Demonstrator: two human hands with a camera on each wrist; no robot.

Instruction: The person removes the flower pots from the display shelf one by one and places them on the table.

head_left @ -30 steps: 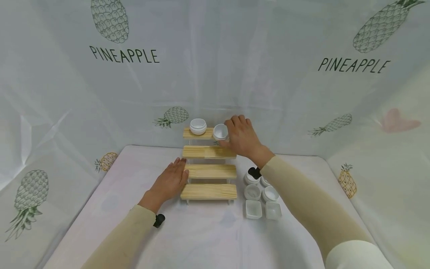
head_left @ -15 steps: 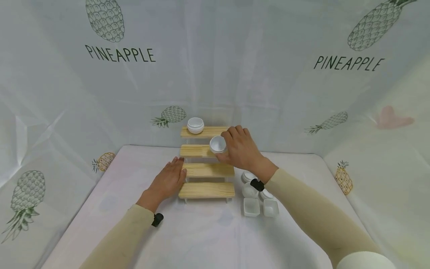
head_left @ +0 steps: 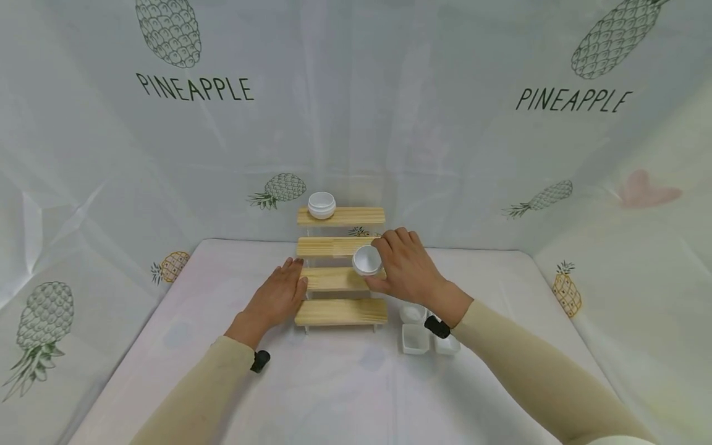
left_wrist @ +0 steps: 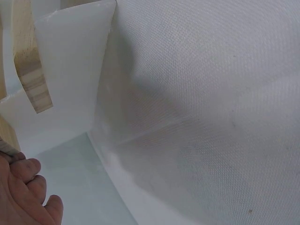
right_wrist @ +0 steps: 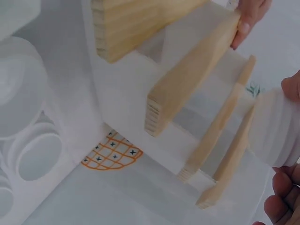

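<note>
My right hand (head_left: pixel 408 269) pinches a small round white cup (head_left: pixel 366 260) between thumb and fingers, its opening tipped toward the head camera. In the head view the cup overlaps the right part of the second and third shelves of a stepped wooden display stand (head_left: pixel 340 313). In the right wrist view the ridged side of the cup (right_wrist: pixel 272 124) shows close to the far shelf's edge. My left hand (head_left: pixel 275 300) grips the stand's left side, thumb and fingers at the shelf ends. Another round white cup (head_left: pixel 321 206) stands upright on the top shelf's left end.
Right of the stand, square white cups (head_left: pixel 415 339) and a round cup (head_left: pixel 413 313) stand on the cloth-covered table (head_left: pixel 334 389), partly hidden by my right wrist. More round cups (right_wrist: pixel 40 154) show in the right wrist view. A pineapple-print sheet (head_left: pixel 434 123) rises behind.
My right hand has drawn the cup from the top shelf's right end down and toward me, to the height of the third shelf. The left hand stays at the stand's left side.
</note>
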